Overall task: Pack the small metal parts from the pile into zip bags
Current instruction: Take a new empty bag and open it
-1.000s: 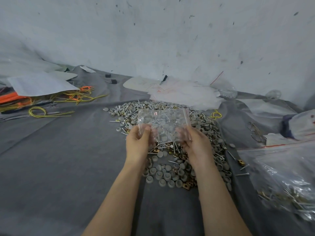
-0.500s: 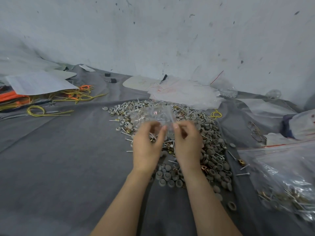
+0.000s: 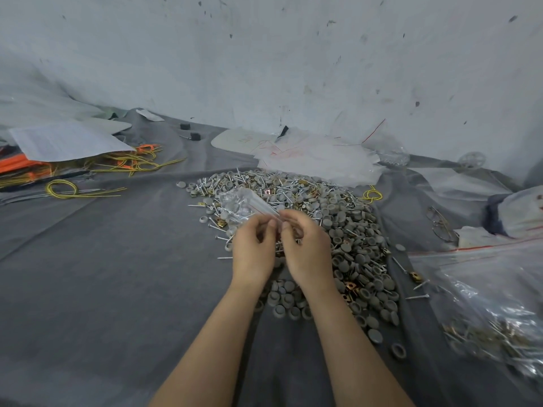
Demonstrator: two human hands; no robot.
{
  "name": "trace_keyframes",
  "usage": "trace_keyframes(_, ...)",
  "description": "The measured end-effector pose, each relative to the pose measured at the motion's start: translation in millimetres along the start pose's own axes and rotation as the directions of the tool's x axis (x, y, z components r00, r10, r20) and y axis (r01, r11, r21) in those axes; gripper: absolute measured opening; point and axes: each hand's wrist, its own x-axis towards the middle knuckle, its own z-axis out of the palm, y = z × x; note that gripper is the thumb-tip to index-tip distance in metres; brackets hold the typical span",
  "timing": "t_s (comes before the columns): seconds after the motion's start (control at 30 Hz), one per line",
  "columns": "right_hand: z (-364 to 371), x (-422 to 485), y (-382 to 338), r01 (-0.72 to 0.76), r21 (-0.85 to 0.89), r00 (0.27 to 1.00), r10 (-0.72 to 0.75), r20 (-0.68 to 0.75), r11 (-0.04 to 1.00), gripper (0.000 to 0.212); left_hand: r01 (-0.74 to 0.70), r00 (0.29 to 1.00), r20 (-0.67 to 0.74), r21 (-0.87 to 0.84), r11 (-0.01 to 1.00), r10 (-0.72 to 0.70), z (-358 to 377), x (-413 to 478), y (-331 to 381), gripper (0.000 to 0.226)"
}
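Zip bag (image 3: 238, 205) clear, crumpled, screws (image 3: 232, 198) inside; left hand (image 3: 254, 249), right hand (image 3: 307, 248) pinch edge.

Our left hand (image 3: 254, 254) and right hand (image 3: 307, 251) hide the zip bag's (image 3: 238, 205) near end; the big bag (image 3: 482, 292) at right runs off-frame, blurred.

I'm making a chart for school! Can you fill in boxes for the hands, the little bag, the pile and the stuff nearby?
left hand: pinches the edge of the small zip bag
right hand: pinches the same edge, close beside the left hand
small zip bag: clear, with screws and grey caps inside, held over the pile
pile: screws, grey caps and brass-coloured clips on the grey cloth
nearby: large zip bag of parts at right; yellow wires at left
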Motion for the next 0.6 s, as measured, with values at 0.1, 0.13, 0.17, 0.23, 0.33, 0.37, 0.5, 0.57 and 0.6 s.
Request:
trace_keyframes(0.1,0.6,-1.0,0.7,-0.005,0.032,1.000,0.005,0.015,0.999,0.023,0.005,1.000,-0.001,-0.023,1.000,-0.005,-1.1,-1.4,0.5,0.014)
trace_keyframes(0.13,1.0,-1.4,0.9,-0.013,0.051,1.000,0.011,0.024,0.999,0.021,-0.010,1.000,-0.007,-0.006,1.000,0.010,-1.4,-1.9,0.6,0.013)
trace_keyframes(0.17,1.5,-1.8,0.9,-0.019,0.068,0.999,0.017,0.034,0.998,0.019,-0.026,1.000,-0.015,0.017,1.000,0.027,-1.8,-2.6,0.5,0.013)
trace_keyframes(0.23,2.2,-2.1,1.0,-0.042,0.108,0.998,0.036,0.057,0.993,0.014,-0.066,0.997,-0.033,0.073,0.995,0.068,-2.7,-4.4,0.3,0.019)
trace_keyframes(0.33,1.8,-1.2,0.6,-0.079,0.162,0.995,0.069,0.071,0.984,0.010,-0.117,0.992,-0.030,0.161,0.980,0.123,-3.2,-6.7,0.0,0.029)
trace_keyframes(0.37,1.1,-0.8,0.3,-0.085,0.172,0.995,0.074,0.069,0.981,0.008,-0.127,0.991,-0.027,0.173,0.977,0.133,-3.2,-7.0,-0.2,0.028)
trace_keyframes(0.5,-1.7,-0.4,0.1,-0.080,0.165,0.995,0.069,0.071,0.983,0.006,-0.122,0.992,-0.012,0.181,0.976,0.127,-1.6,-6.3,-1.7,0.023)
trace_keyframes(0.57,-1.9,-0.3,0.4,-0.074,0.159,0.996,0.064,0.066,0.985,0.005,-0.122,0.992,-0.004,0.179,0.976,0.125,-1.2,-6.6,-2.4,0.026)
trace_keyframes(0.6,-1.7,-0.3,0.6,-0.071,0.153,0.996,0.062,0.063,0.986,0.003,-0.121,0.992,-0.002,0.180,0.976,0.124,-1.1,-6.7,-2.5,0.027)
